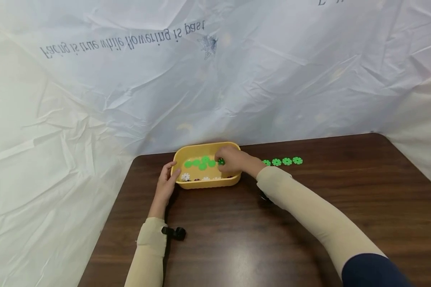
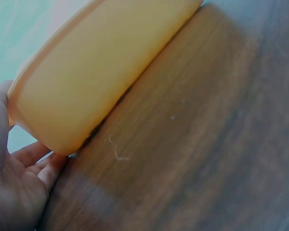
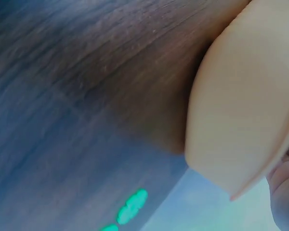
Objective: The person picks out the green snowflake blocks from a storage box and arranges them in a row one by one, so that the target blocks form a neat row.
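Note:
A yellow plastic basin (image 1: pixel 190 185) stands near the table's far edge, with several green flower-shaped discs (image 1: pixel 202 166) and some white ones (image 1: pixel 185 176) inside. My left hand (image 1: pixel 166 181) holds the basin's left end, thumb at the rim; in the left wrist view its fingers (image 2: pixel 47 168) lie against the outer wall near the bottom. Over the right part of the basin, my right hand (image 1: pixel 231 159) reaches in with curled fingers and pinches a darker green disc (image 1: pixel 220 161). In the right wrist view the basin wall (image 3: pixel 241 96) hides most of that hand (image 3: pixel 286 192).
A row of several green flower-shaped discs (image 1: pixel 287 161) lies on the brown wooden table (image 1: pixel 215 231), right of the basin. White sheeting (image 1: pixel 215 87) hangs just behind the table's far edge. Dark purple pieces (image 1: pixel 196 180) partly show at the basin's near side.

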A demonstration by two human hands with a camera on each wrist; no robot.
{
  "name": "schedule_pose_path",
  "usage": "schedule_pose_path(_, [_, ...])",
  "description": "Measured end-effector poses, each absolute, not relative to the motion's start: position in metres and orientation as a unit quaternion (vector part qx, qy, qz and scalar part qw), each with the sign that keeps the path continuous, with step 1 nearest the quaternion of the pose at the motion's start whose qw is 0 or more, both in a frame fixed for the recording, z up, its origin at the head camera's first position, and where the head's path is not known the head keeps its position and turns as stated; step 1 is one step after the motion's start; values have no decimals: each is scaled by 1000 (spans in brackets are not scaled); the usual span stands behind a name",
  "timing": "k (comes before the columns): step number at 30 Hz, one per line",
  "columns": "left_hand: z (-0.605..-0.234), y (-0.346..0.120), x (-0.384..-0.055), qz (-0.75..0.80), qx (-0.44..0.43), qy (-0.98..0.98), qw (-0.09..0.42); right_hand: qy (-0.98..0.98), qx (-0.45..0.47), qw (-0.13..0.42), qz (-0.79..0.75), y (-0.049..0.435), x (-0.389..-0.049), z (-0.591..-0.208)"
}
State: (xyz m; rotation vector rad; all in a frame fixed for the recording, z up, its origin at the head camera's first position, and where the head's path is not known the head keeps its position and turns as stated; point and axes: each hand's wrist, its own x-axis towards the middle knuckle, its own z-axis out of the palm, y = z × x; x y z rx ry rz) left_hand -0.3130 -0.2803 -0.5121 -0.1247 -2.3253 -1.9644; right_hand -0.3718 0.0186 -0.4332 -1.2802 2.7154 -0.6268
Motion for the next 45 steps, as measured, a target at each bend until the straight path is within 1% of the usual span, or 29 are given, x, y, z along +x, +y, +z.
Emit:
schedule_pose_path(6, [-511,-282,-311,-641,-37,-765,48,877,-442,30,-187,24,-364,-426])
schedule_pose_path(11, [-510,-283,-305,-643,-33,-764,41,879,-441,36,-177,31,-357,-420])
schedule_pose_path(19, [-511,-283,-303,-635,-30,-771,41,878,-442,17,-185,62,-348,-415])
schedule_pose_path(25, [-510,-283,-306,-644,-38,-763,41,880,-431,0,-197,83,-344,-408])
schedule_pose_path(34, [-507,-280,-305,-645,-35,-763,36,888,-409,17,-208,107,-340,-407])
schedule_pose_path(45, [-508,-279,-304,-642,-34,-765,35,905,-364,10,-221,148,-331,-419])
